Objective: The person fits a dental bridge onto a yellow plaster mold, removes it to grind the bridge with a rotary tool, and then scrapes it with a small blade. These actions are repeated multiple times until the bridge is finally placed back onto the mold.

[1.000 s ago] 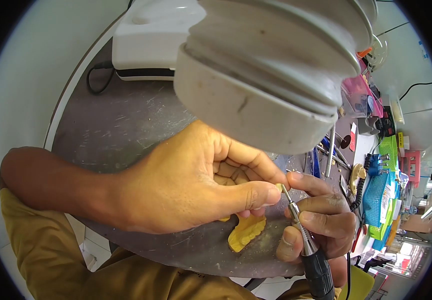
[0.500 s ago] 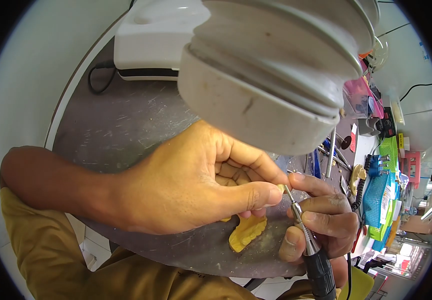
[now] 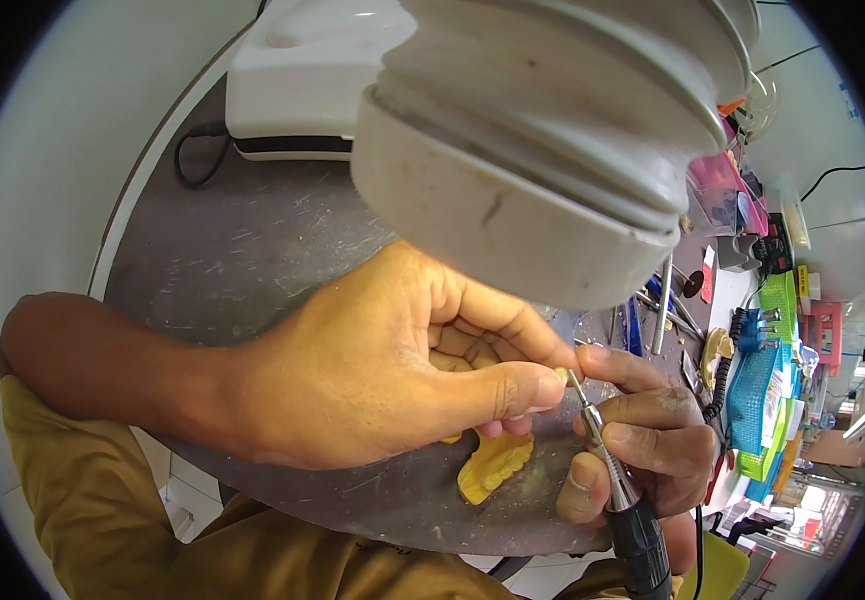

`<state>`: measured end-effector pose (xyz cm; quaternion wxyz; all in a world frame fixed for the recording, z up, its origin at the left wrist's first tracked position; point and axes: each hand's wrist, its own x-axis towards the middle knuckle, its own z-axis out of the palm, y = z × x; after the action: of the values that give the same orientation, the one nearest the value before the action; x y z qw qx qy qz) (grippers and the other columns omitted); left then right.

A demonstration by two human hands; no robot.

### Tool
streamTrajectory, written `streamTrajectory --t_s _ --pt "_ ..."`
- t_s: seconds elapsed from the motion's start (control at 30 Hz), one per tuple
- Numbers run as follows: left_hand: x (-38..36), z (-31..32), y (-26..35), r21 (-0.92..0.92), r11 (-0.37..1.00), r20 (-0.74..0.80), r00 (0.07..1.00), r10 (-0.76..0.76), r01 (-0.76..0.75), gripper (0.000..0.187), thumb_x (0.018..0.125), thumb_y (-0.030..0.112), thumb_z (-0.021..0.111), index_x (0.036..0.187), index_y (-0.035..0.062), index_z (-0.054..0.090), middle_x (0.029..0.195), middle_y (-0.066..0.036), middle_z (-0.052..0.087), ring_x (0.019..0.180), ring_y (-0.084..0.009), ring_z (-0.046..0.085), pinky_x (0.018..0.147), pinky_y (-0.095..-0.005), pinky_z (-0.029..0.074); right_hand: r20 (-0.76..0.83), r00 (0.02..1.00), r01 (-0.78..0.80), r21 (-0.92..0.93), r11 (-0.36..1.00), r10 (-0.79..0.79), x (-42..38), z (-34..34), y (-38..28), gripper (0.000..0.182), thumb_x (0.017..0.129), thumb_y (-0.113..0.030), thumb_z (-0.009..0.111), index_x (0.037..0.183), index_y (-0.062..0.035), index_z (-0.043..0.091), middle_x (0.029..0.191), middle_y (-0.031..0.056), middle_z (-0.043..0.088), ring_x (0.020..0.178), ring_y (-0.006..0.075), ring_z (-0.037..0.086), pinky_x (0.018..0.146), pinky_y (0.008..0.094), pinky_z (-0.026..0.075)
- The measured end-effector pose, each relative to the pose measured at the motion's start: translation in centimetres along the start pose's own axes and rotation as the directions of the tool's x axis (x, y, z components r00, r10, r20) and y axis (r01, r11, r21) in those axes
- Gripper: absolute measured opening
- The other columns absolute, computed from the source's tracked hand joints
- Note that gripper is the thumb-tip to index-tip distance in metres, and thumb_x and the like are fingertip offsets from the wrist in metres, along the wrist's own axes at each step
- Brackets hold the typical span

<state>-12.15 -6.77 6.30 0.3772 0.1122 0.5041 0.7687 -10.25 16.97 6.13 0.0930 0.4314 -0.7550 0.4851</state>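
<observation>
My left hand (image 3: pixel 393 375) pinches a tiny pale-yellow dental crown (image 3: pixel 561 375) between thumb and index finger; most of it is hidden by the fingertips. Wrapped in the fingers of my right hand (image 3: pixel 658 435) is a rotary handpiece (image 3: pixel 621 490) with a metal nose and black body. Its thin bit meets the crown or lies right beside it; exact contact cannot be made out. My right index fingertip is close to my left fingertips. Beneath my left hand a yellow dental model (image 3: pixel 496 465) lies on the dark table (image 3: pixel 253 230), partly covered by the fingers.
A large pale ribbed hood or nozzle (image 3: pixel 523 200) hangs just above my hands. At the back left stands a white device (image 3: pixel 298 90) with a cable. To the right are metal tools (image 3: pixel 665 305), a blue basket (image 3: pixel 753 400) and a pink box (image 3: pixel 718 190).
Both hands keep their grips and places. The handpiece bit has shifted very slightly against the crown, and the view has moved a trace.
</observation>
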Motion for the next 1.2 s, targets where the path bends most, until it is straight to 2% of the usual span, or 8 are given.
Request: streamTrajectory --t_s 0.1,0.23,0.5,0.6,1.2 --pt "0.0 0.0 -0.01 0.0 1.0 0.002 1.0 -0.002 0.002 0.027 0.096 0.011 0.062 0.12 -0.0022 0.061 0.101 -0.01 0.069 0.086 -0.0095 0.063 0.071 -0.0217 0.052 0.045 0.998 -0.031 -0.015 0.999 0.032 0.07 -0.32 -0.5 0.039 0.077 -0.006 0.081 0.106 -0.0027 0.055 0.083 0.0115 0.065 0.099 0.0434 0.068 0.078 0.047 0.06" --pt "-0.01 -0.03 -0.07 -0.006 1.0 0.006 1.0 0.004 -0.004 0.027 0.097 0.011 0.062 0.119 -0.002 0.062 0.101 -0.01 0.069 0.086 -0.0094 0.063 0.072 -0.0216 0.052 0.027 0.999 -0.028 -0.03 0.999 0.028 0.02 -0.14 -0.44 0.039 0.078 -0.007 0.081 0.105 -0.0023 0.055 0.084 0.012 0.065 0.099 0.0432 0.068 0.077 0.0464 0.06" --pt "-0.01 -0.01 0.09 0.018 1.0 -0.006 1.0 -0.019 0.019 0.027 0.096 0.013 0.064 0.118 -0.002 0.062 0.101 -0.01 0.069 0.086 -0.0095 0.063 0.071 -0.0221 0.052 -0.021 0.999 0.048 -0.021 0.999 -0.049 -0.02 0.19 0.19 0.035 0.08 -0.01 0.08 0.102 -0.0001 0.055 0.08 0.0122 0.064 0.097 0.0433 0.069 0.074 0.0444 0.061" --pt "-0.01 -0.04 0.07 0.017 1.0 -0.013 1.0 -0.022 0.023 0.027 0.095 0.013 0.065 0.118 -0.0023 0.063 0.101 -0.01 0.069 0.086 -0.0096 0.063 0.071 -0.0222 0.052 -0.014 1.0 -0.004 -0.043 0.999 0.004 -0.06 0.21 -0.37 0.035 0.08 -0.01 0.08 0.102 -0.0001 0.055 0.08 0.0123 0.065 0.096 0.0434 0.069 0.073 0.0447 0.061" --pt "-0.01 -0.03 -0.05 0.013 1.0 -0.014 1.0 0.006 -0.006 0.027 0.094 0.012 0.066 0.116 -0.0032 0.063 0.099 -0.01 0.07 0.084 -0.0093 0.063 0.07 -0.0225 0.051 -0.014 1.0 0.003 -0.027 1.0 -0.004 -0.11 0.16 -0.22 0.036 0.079 -0.01 0.081 0.103 -0.001 0.056 0.08 0.0119 0.065 0.097 0.0433 0.069 0.074 0.0439 0.061"
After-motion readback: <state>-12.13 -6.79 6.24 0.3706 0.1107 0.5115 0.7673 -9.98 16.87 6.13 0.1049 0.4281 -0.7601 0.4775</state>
